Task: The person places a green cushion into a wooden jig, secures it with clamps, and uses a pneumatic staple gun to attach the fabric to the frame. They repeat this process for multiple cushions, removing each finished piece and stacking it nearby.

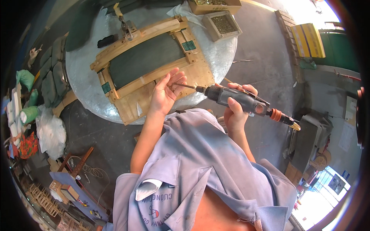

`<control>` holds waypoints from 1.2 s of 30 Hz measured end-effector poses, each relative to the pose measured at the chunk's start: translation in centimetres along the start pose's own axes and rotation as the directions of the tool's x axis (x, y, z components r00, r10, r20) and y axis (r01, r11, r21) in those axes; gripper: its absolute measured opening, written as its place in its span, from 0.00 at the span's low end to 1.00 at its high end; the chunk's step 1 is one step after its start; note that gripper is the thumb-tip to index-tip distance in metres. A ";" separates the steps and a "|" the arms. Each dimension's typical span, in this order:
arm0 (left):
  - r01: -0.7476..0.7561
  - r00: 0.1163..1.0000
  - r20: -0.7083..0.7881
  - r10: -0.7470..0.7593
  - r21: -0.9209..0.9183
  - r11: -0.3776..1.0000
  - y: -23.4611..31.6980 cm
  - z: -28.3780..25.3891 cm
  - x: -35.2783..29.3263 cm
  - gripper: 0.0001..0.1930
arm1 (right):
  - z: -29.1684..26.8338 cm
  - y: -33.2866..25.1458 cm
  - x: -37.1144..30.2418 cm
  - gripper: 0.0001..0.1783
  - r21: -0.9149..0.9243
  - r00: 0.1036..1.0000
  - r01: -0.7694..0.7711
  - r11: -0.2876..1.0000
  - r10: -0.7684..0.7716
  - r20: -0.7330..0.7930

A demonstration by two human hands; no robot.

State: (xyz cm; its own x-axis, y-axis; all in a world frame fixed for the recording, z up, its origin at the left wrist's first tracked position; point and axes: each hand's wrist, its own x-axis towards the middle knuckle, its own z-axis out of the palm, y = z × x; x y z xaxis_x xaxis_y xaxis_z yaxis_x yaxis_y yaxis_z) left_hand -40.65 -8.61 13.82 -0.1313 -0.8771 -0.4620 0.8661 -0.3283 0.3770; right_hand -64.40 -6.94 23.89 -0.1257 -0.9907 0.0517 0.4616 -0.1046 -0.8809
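"Silvery plastic covers that round table [83,82]; on it lies a wooden frame [154,29] around a dark green panel [146,57]."

"Where's the power driver [239,101]?"

"Held up between person and table. Its long axis slants across the body, bit [185,85] pointing left and slightly away, tail rightward and nearer."

"Held how?"

"Right hand [236,111] wrapped firmly around the casing. Left hand [162,95] is palm up, fingers loosely curled at the bit's tip; I can't tell whether they pinch anything."

"Which step?"

"Probably seating a screw on the bit. Next, I'd judge, calls for keeping both in line."
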 end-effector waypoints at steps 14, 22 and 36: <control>0.028 1.000 -0.005 -0.028 0.009 1.000 0.9 -0.6 -0.4 0.26 | 0.4 0.1 0.6 0.37 0.019 1.000 0.005 1.000 -0.005 -0.002; 0.083 0.997 0.004 -0.083 0.052 0.995 1.1 -2.1 -0.4 0.14 | 0.0 0.5 1.6 0.35 -0.001 0.999 0.006 1.000 -0.006 -0.036; 0.055 0.985 0.127 -0.116 0.408 0.911 3.8 -3.4 0.7 0.08 | -1.5 0.5 3.8 0.34 0.020 0.983 -0.175 0.984 0.176 -0.050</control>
State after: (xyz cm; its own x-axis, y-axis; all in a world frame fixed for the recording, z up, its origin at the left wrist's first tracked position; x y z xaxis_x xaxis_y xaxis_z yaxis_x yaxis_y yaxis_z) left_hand -35.76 -9.28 12.20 -0.2915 -0.8704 -0.3968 0.5849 -0.4904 0.6461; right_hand -65.99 -10.63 22.88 -0.0864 -0.9880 -0.1281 0.4938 0.0692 -0.8668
